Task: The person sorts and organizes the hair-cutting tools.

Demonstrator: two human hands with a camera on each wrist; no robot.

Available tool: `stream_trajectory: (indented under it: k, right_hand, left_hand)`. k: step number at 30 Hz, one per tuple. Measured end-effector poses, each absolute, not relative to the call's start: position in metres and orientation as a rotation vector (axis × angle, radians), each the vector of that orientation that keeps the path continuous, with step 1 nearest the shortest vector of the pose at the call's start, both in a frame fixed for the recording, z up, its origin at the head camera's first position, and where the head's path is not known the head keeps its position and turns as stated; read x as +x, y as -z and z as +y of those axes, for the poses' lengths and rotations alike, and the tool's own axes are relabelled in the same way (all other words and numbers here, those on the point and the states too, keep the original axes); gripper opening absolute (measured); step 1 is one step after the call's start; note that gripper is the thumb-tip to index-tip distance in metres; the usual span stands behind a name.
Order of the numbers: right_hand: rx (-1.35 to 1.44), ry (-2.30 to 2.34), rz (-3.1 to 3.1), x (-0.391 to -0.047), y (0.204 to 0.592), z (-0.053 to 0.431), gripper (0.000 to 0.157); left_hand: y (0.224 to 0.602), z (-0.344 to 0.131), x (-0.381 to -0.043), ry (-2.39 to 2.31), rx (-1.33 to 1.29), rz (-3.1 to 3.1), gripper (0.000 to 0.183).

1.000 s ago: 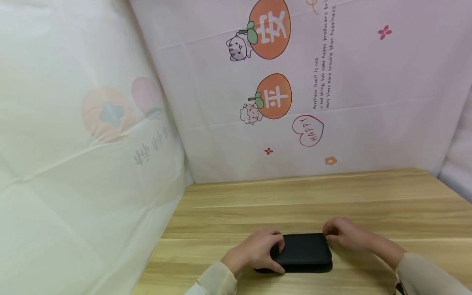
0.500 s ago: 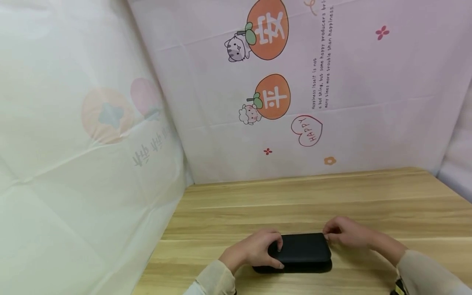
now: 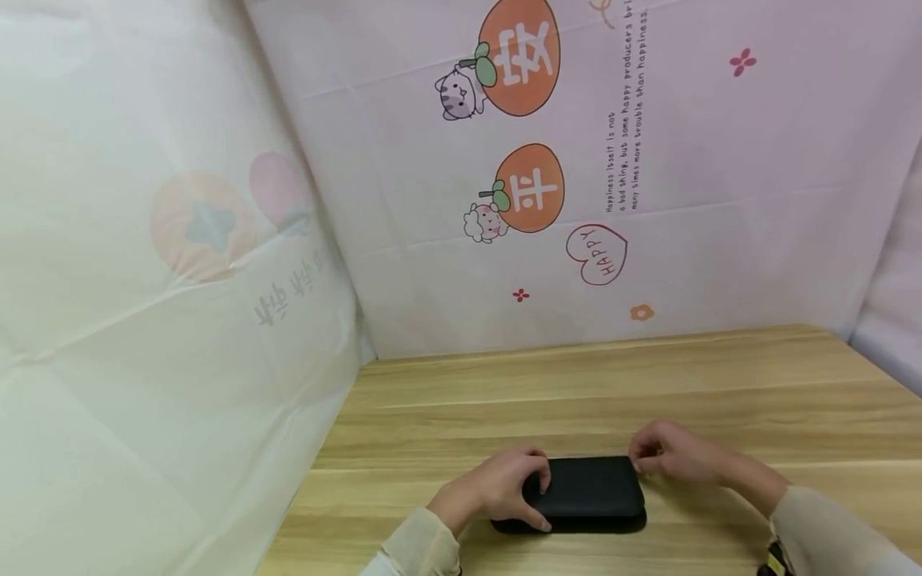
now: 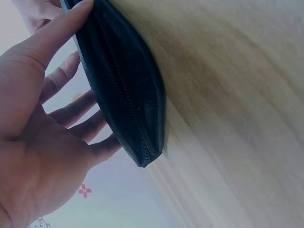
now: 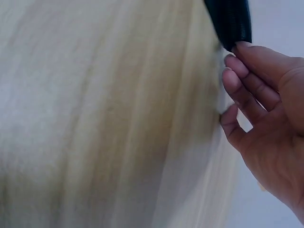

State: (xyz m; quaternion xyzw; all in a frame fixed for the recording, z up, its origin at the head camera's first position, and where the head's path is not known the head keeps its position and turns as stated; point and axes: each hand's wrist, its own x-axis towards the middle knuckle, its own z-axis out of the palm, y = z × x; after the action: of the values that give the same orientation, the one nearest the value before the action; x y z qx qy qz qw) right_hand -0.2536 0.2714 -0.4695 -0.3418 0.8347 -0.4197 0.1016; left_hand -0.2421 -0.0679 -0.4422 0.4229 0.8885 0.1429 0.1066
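A black zippered wallet lies flat on the wood-grain table, its long side running left to right. My left hand grips its left end, thumb on the near edge and fingers over the top. In the left wrist view the closed zipper teeth run along the wallet's edge, by the left thumb. My right hand pinches the far right corner with thumb and fingertips. The right wrist view shows the right thumb at the end of the zipper; whether a pull tab is between the fingertips is hidden.
The wood-grain table extends behind and beside the wallet. A white printed cloth hangs at its back edge, and another white cloth hangs along the left side.
The head view shifts very slightly, so the backdrop, hands and wallet drift a little left in it. Both hands keep their hold at the same places on the wallet.
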Motion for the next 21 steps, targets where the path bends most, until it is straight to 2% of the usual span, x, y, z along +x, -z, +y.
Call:
stream_trajectory:
  k: [5,12,17,21]
  right_hand:
    - [-1.16,1.208,2.444,-0.253,0.47,0.28,0.013]
    - [-1.179,1.178,2.46,-0.245,0.471,0.287,0.012]
    - [-1.071,1.137,2.519,-0.239,0.469,0.276,0.007]
    - [-0.951,1.069,2.58,-0.236,0.469,0.267,0.01]
  left_hand:
    - [0.441,-0.065,-0.238,-0.35,1.255,2.652,0.04]
    - [0.444,-0.065,-0.237,-0.333,1.26,2.652,0.039]
    - [0.444,-0.065,-0.238,-0.335,1.256,2.649,0.039]
    - [0.444,-0.065,-0.239,-0.322,1.25,2.657,0.039]
